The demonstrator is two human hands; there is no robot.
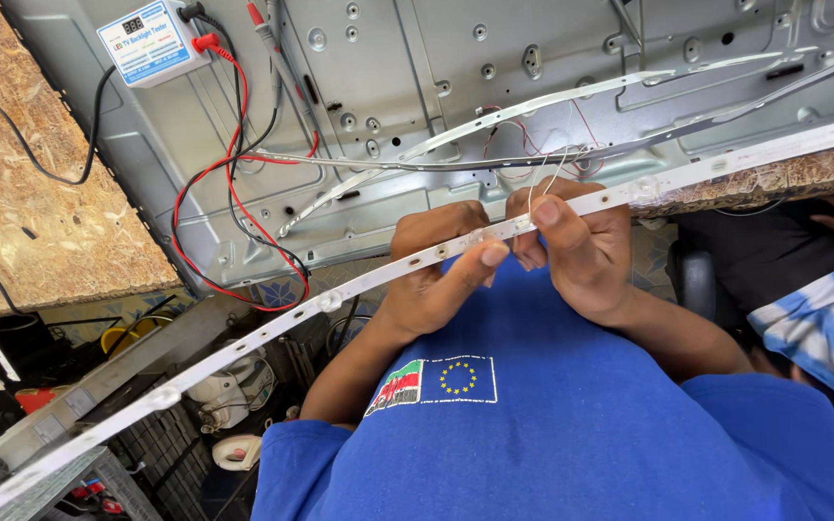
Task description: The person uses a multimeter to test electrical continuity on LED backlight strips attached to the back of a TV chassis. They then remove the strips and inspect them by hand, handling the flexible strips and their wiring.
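Long white LED strip [340, 289] runs diagonally from near left to far right, crossing in front of the blue shirt [571, 425]. Left hand [436, 280] pinches it, thumb on top and fingers curled beneath; right hand [581, 251] is clenched round it just beside, thumb pressed on the top face where thin white wires [547, 178] rise from the strip. Judgement: the job looks like working a wire joint, so keep the strip supported on both sides of that spot, avoid flexing it, and keep strain off the fine wires. Beyond lie a grey metal panel [436, 68], more loose strips [494, 154], and a small white tester box [152, 41] with red and black leads [234, 183]. Hard to make out: the joint itself, hidden under the right thumb; the strip's near end is cut off.
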